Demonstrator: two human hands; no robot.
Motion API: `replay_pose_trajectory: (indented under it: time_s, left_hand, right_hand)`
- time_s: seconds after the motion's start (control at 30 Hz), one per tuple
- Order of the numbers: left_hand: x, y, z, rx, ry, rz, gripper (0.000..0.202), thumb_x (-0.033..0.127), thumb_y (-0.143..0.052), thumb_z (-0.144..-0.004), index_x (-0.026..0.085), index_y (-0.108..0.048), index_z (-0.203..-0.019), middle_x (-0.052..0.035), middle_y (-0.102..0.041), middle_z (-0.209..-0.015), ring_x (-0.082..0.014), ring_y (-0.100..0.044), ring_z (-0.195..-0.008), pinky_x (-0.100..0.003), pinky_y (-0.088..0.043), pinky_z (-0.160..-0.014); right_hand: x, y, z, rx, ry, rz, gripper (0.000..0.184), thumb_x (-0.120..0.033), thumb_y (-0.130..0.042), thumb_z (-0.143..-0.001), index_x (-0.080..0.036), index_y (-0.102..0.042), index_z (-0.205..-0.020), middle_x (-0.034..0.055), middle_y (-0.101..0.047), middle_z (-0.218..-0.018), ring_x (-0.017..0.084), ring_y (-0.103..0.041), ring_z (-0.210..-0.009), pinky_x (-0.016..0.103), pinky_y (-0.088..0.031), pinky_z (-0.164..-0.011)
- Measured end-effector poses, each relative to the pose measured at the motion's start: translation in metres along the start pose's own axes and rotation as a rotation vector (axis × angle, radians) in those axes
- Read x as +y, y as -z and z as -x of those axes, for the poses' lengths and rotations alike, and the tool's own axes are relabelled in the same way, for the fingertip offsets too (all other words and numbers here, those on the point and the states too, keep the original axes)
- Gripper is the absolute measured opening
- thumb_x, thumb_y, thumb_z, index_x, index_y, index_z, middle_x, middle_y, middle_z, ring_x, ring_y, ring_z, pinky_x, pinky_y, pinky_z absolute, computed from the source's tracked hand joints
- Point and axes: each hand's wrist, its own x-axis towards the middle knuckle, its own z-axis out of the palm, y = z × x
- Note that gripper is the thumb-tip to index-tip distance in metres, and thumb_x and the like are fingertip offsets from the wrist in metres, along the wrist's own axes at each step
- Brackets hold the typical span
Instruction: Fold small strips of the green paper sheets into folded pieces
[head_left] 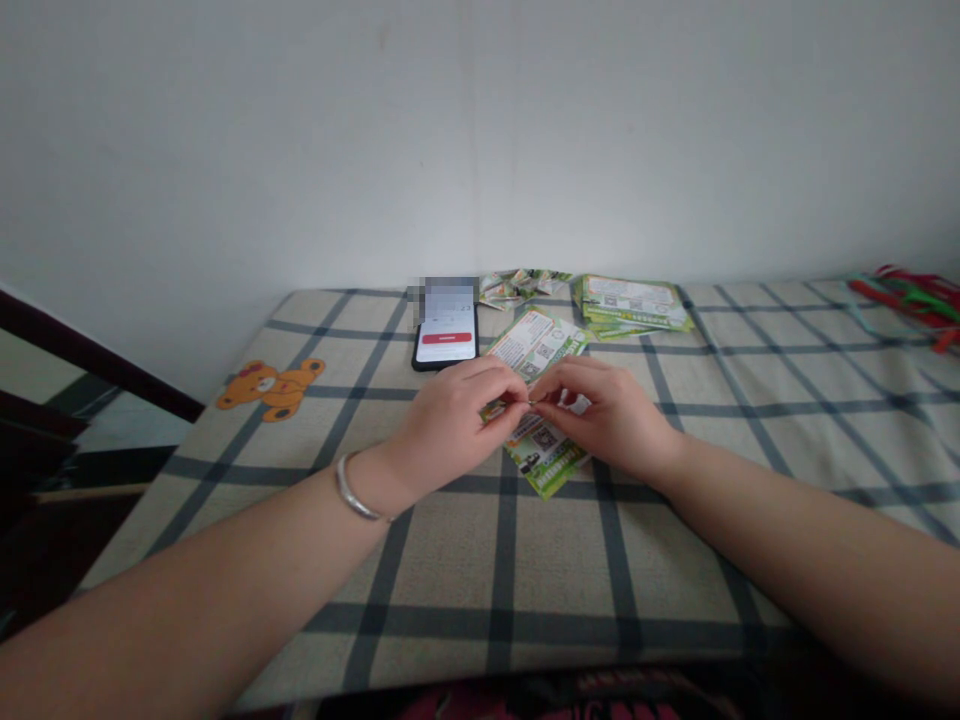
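Note:
My left hand (450, 420), with a silver bangle on its wrist, and my right hand (607, 415) meet at the middle of the checked table (480, 560). Both pinch the same green and white printed paper packet (547, 450), fingertips close together near its middle. The packet lies flat under the hands, its lower end sticking out toward me. Another like packet (536, 345) lies just beyond the hands.
A phone (446, 335) with a lit screen lies beyond my left hand. A stack of green packets (634, 303) and some crumpled ones (517, 287) sit by the white wall. Red and green strips (911, 300) lie at the far right. A bear print (271, 385) marks the cloth.

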Motion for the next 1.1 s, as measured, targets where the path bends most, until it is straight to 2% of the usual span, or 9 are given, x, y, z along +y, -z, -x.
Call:
replay_pose_trajectory:
  time_s: [0.17, 0.37, 0.63, 1.1]
  left_hand:
    - [0.0011, 0.001, 0.0009, -0.024, 0.011, 0.011, 0.008, 0.009, -0.056, -0.087, 0.017, -0.058, -0.084, -0.001, -0.06, -0.084, -0.0144, -0.057, -0.083, -0.028, -0.045, -0.076]
    - [-0.0034, -0.0012, 0.0016, 0.042, -0.014, 0.039, 0.008, 0.01, -0.06, -0.086, 0.017, -0.058, -0.088, 0.0004, -0.059, -0.085, -0.012, -0.056, -0.083, -0.026, -0.045, -0.076]
    - [-0.0034, -0.0013, 0.0007, -0.002, -0.019, 0.088, 0.011, 0.006, -0.055, -0.086, 0.017, -0.056, -0.085, -0.0005, -0.058, -0.086, -0.013, -0.055, -0.084, -0.028, -0.045, -0.078]
    - [-0.0042, -0.0004, -0.0007, 0.001, 0.001, 0.091, 0.012, 0.005, -0.055, -0.081, 0.017, -0.056, -0.082, -0.0008, -0.058, -0.087, -0.0131, -0.055, -0.085, -0.028, -0.046, -0.079]
  right_hand:
    - [0.0007, 0.0007, 0.0004, 0.0, 0.011, 0.002, 0.007, -0.012, -0.062, -0.082, -0.017, -0.065, -0.08, 0.0001, -0.063, -0.076, 0.011, -0.056, -0.07, 0.024, -0.043, -0.062]
    - [0.0, 0.0008, -0.0004, 0.014, 0.004, 0.003, 0.004, -0.016, -0.062, -0.084, -0.018, -0.066, -0.084, 0.0008, -0.064, -0.078, 0.011, -0.057, -0.07, 0.024, -0.044, -0.063]
    - [-0.0017, 0.0008, 0.0011, -0.041, 0.024, 0.016, 0.007, -0.015, -0.058, -0.086, -0.017, -0.064, -0.087, 0.0021, -0.064, -0.081, 0.012, -0.058, -0.072, 0.025, -0.045, -0.065]
    - [-0.0022, 0.0006, -0.0016, -0.032, 0.022, -0.056, 0.009, -0.012, -0.058, -0.084, -0.019, -0.064, -0.085, 0.003, -0.066, -0.086, 0.014, -0.06, -0.078, 0.028, -0.047, -0.07]
